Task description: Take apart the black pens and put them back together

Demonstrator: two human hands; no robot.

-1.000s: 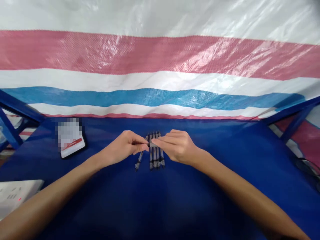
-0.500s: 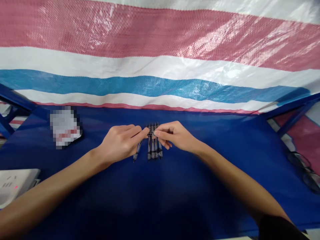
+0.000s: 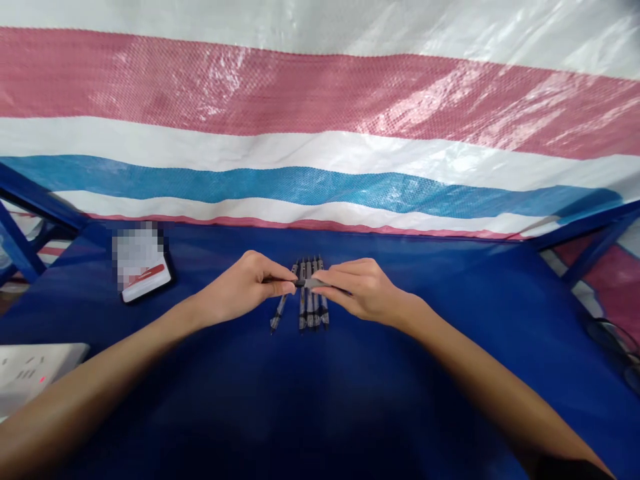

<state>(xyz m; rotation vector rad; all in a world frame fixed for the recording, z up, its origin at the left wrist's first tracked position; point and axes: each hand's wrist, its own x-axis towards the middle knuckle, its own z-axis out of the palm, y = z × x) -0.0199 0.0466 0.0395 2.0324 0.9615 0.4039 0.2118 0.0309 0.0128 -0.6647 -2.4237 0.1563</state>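
Observation:
My left hand (image 3: 245,285) pinches the black end of a pen (image 3: 311,283) between thumb and fingers. The pen lies level between my hands, with a grey part showing in the middle. My right hand (image 3: 367,290) is closed on its other end, and the fingers hide much of it. Beneath and behind it, several clear-barrelled pens (image 3: 310,313) with dark clips lie side by side on the blue table. One more pen (image 3: 278,315) lies slanted, just left of that row.
A phone (image 3: 147,283), partly pixelated, lies at the back left of the blue table (image 3: 300,407). At the left edge is a white power socket (image 3: 35,373) with a red light. A striped plastic sheet (image 3: 320,187) hangs behind. Dark-rimmed glasses (image 3: 617,347) are at the right edge.
My hands have turned so that the pen shows level between them, and my left thumb has come into sight. The whole scene sits slightly lower in view.

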